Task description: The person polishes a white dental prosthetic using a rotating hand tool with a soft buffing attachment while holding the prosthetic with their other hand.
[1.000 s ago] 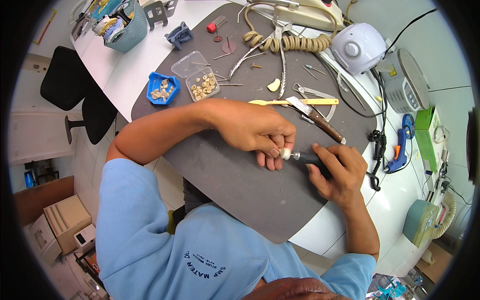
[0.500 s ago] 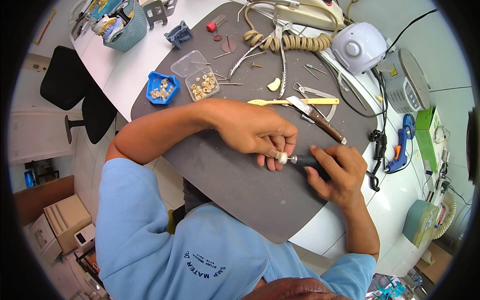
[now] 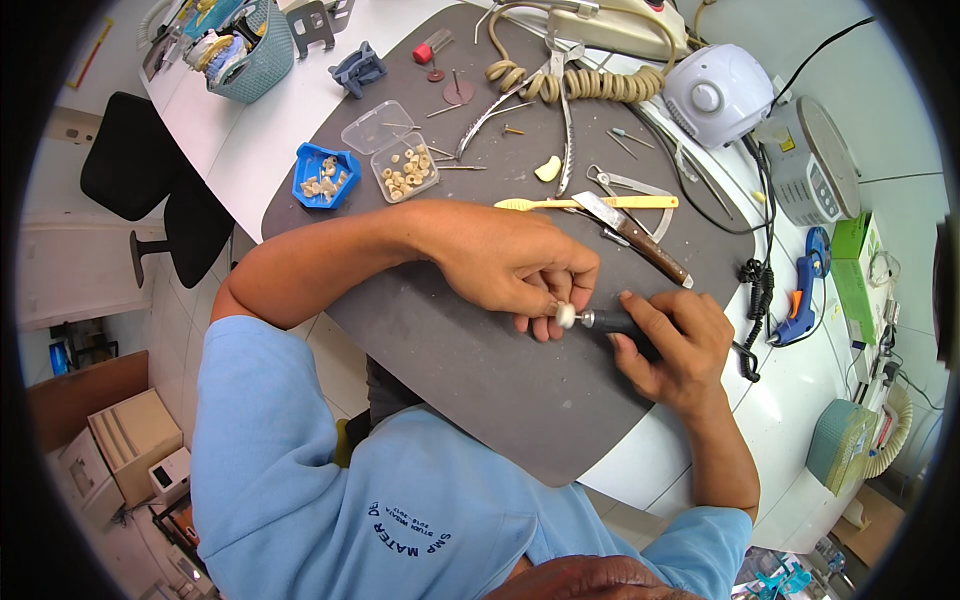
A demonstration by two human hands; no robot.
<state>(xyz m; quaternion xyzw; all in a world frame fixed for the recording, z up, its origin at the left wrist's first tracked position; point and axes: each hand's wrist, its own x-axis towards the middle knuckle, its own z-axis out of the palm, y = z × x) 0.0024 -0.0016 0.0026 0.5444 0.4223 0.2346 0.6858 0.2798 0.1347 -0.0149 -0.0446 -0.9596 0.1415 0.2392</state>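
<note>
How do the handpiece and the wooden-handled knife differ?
- State: the handpiece is gripped in the right hand; the knife lies unheld.
- Grip: the handpiece's is dark, the knife's brown.
- Working end: the handpiece carries a pale, rounded tip; the knife has a flat metal blade.
Shared: both are elongated, working ends toward picture left.
</note>
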